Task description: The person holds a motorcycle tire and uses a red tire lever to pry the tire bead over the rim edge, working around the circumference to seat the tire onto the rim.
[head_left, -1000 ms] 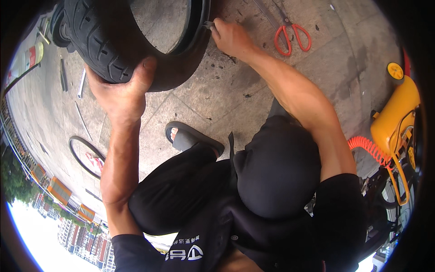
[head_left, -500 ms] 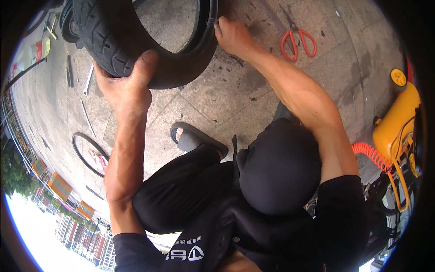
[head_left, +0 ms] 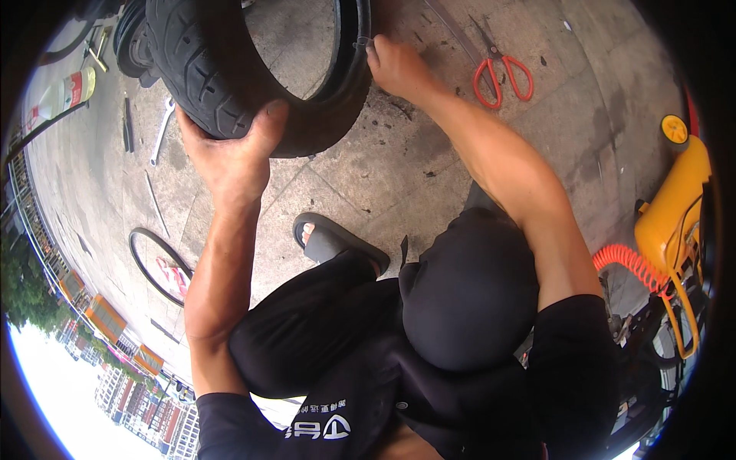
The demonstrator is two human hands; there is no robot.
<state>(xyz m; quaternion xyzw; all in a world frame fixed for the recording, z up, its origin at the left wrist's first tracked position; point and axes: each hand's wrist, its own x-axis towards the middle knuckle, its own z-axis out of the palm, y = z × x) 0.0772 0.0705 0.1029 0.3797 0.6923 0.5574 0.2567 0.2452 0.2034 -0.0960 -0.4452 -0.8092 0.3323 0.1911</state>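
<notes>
A thick black tyre [head_left: 195,84] stands tilted in front of me, its upper part cut off by the picture's edge. My left hand [head_left: 230,161] is closed around its lower left side, thumb on the sidewall and fingers hidden behind the tread. At the tyre's right edge, my right hand [head_left: 400,70] is pinched closed. From its fingertips a thin, pale, looped strand [head_left: 362,43] reaches to the rubber; its material is too fine to make out. Scissors with red handles [head_left: 502,77] lie on the ground to the right of that hand.
Left of the tyre lie a spanner [head_left: 162,132], a dark slim tool [head_left: 128,124] and a thin rod [head_left: 157,202]. A wheel hub [head_left: 134,47] sits behind it. A black ring [head_left: 138,264] lies farther left. A yellow air tank [head_left: 671,203] with a coiled orange hose [head_left: 632,263] stands at right.
The tyre and my left hand have shifted slightly right and down in the picture. Ground objects at the left shift likewise, as the view has turned a little. Both hands keep their grip.
</notes>
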